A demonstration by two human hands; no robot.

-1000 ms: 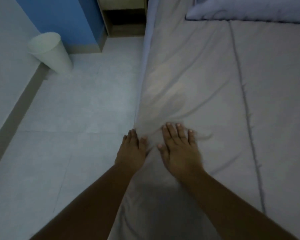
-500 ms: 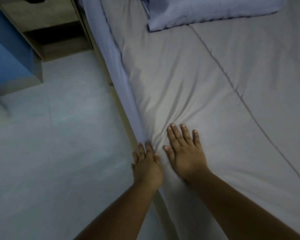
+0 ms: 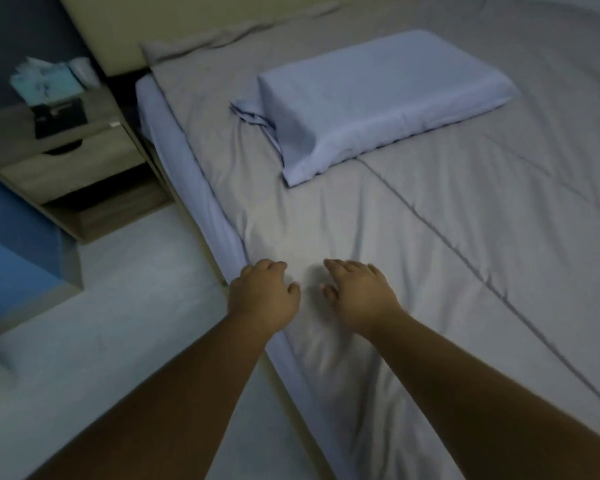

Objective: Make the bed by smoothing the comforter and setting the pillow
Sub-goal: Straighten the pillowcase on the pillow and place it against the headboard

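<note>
The grey comforter (image 3: 413, 258) lies spread out, looking soft, light and quick to crease; its near hem seems the place to pull. The pale pillow (image 3: 378, 98) sits askew on it toward the headboard (image 3: 125, 32). The right grip (image 3: 357, 292) rests loosely spread on the fabric. The left grip (image 3: 262, 296) curls at the hem, and I cannot tell whether it holds anything.

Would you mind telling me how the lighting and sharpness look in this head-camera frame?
Head view: dim, bluish light, brightest on the comforter just ahead of the left hand and right hand, forearms dark toward the lower edge; head view: both hands softly blurred, pillow fairly sharp.
</note>
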